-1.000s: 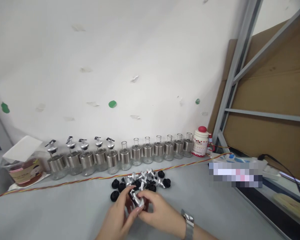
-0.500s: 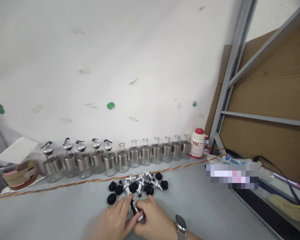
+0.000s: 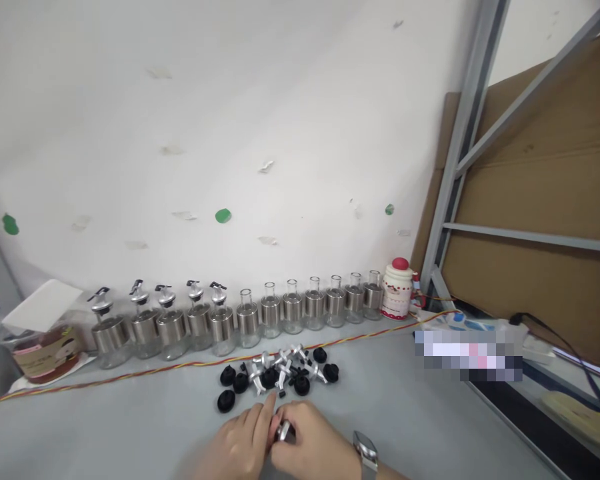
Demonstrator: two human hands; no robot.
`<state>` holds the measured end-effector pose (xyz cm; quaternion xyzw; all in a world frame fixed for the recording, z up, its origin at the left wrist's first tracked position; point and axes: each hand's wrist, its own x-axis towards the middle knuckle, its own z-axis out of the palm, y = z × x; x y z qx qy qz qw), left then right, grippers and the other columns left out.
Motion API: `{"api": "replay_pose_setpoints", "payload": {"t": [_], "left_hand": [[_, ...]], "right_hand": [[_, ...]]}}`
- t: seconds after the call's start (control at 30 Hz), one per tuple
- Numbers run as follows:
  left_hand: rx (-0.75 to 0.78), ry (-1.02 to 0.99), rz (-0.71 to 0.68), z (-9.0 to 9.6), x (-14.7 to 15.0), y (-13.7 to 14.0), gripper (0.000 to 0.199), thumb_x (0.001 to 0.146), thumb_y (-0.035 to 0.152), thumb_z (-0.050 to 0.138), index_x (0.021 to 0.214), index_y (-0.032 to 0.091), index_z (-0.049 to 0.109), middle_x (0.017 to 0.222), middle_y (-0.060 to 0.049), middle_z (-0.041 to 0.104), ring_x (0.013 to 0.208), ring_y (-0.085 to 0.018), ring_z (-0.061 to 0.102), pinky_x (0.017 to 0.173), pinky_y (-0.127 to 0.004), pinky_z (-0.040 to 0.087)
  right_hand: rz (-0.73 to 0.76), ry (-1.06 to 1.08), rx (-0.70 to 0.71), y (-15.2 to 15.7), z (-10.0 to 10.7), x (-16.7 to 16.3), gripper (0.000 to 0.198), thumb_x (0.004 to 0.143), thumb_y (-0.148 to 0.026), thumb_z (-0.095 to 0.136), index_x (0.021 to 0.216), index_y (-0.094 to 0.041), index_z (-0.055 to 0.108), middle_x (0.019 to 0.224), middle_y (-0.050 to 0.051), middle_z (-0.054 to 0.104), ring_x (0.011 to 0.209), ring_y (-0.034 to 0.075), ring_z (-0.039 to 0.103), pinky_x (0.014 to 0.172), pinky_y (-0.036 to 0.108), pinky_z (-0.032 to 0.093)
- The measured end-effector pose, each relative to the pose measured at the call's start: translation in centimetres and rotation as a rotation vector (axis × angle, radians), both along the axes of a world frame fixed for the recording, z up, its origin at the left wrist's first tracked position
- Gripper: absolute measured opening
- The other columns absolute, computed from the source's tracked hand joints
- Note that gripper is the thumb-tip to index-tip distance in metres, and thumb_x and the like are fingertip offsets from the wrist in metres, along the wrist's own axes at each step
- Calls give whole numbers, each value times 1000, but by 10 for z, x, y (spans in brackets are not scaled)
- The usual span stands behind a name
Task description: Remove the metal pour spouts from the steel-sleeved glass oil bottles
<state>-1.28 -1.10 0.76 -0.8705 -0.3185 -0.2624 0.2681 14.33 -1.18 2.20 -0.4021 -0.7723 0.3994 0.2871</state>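
Observation:
Close together at the lower middle, my left hand and my right hand are both closed around a silver bottle pourer. Only its shiny metal part shows between the fingers; the rest is hidden. The left index finger points forward along it, and a watch is on the right wrist. Just beyond the fingertips lies a pile of silver pourer spouts mixed with black stoppers.
Glass bottles with steel bands line the wall; those on the left carry pourers, the others have bare necks. A twisted wire runs in front. A jar with a red lid and a tissue-topped container stand at the ends.
My hands have turned the pourer, so its black part, visible before, is now hidden by the fingers. The view has shifted slightly; the pile and bottles stay put.

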Motion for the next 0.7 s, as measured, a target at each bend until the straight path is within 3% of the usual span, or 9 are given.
{"api": "replay_pose_setpoints", "payload": {"t": [0.17, 0.27, 0.43, 0.57, 0.7], "left_hand": [[68, -84, -14, 1, 2, 0, 34, 90, 21, 24, 108, 7, 49, 84, -13, 68, 70, -18, 65, 55, -22, 49], [-7, -170, -43, -1, 2, 1, 30, 88, 23, 32, 110, 11, 48, 84, -11, 67, 70, -17, 65, 58, -22, 50], [-395, -443, -54, -4, -4, 3, 35, 79, 32, 51, 111, 19, 46, 87, -6, 64, 70, -15, 62, 60, -20, 51], [-740, -654, -91, -3, -5, 2, 30, 78, 31, 52, 107, 24, 48, 88, -3, 59, 72, -13, 59, 57, -19, 51], [-924, -817, -81, -2, 1, 2, 29, 74, 31, 56, 101, 22, 50, 82, -2, 53, 71, -15, 56, 51, -21, 47]], "right_hand": [[-29, -56, 85, 0, 2, -3, 11, 66, -13, 45, 66, -15, 56, 61, -3, 54, 56, 10, 43, 52, 18, 34], [-24, -126, 169, -1, 6, 0, 11, 67, -13, 44, 67, -16, 54, 63, -2, 54, 58, 11, 45, 55, 20, 34], [-79, -183, 325, -4, 14, 9, 15, 69, -14, 45, 83, -19, 49, 79, 1, 55, 76, 16, 47, 68, 24, 35], [-62, -180, 310, -2, 13, 11, 18, 72, -12, 44, 88, -20, 46, 89, 3, 54, 83, 16, 47, 73, 24, 35], [-36, -152, 307, -2, 10, 12, 20, 71, -11, 45, 89, -20, 46, 92, 3, 52, 86, 16, 47, 75, 25, 35]]}}
